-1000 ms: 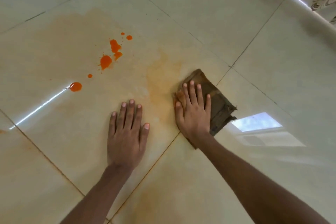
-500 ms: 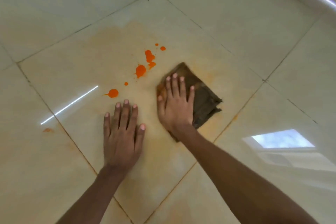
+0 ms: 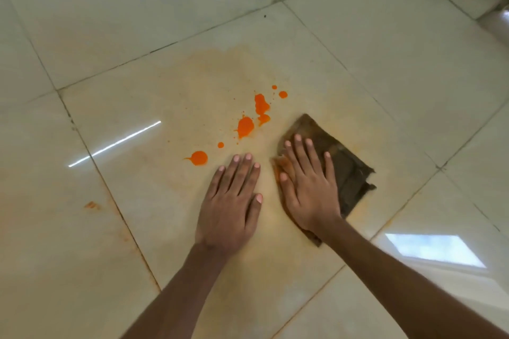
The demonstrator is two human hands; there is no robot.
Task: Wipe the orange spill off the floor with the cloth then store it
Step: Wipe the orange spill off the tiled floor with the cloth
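Left hand [image 3: 230, 206] lies flat and open on the glossy cream floor tile [image 3: 154, 228], fingers spread, gripping nothing; it seems to serve only as a support for the body. Just beyond its fingertips, toward the far side of the same tile, are the bright orange drops of the spill [image 3: 245, 126]; a larger round drop [image 3: 199, 158] lies nearest the left hand, the others run in a line toward the far right; around them the tile carries a pale orange film, and a small orange mark [image 3: 91, 205] sits on the neighbouring tile to the left, close to the grout line.

Right hand [image 3: 309, 187] is also open, the palm pressed down on the folded dark brown cloth [image 3: 347, 170]; it does not pinch the cloth, it only holds it flat against the floor, near the right corner of the stained tile and just beside the nearest drops, not yet touching them.

I judge the cloth to be soft, light and probably damp, with an orange-soaked edge under the thumb; it will slide easily on such a smooth tile, so flat pressure from above suits the wiping; for storing it later, pinching a free corner on the right side should be enough, though it may drip.

No brand, label or writing can be read anywhere.
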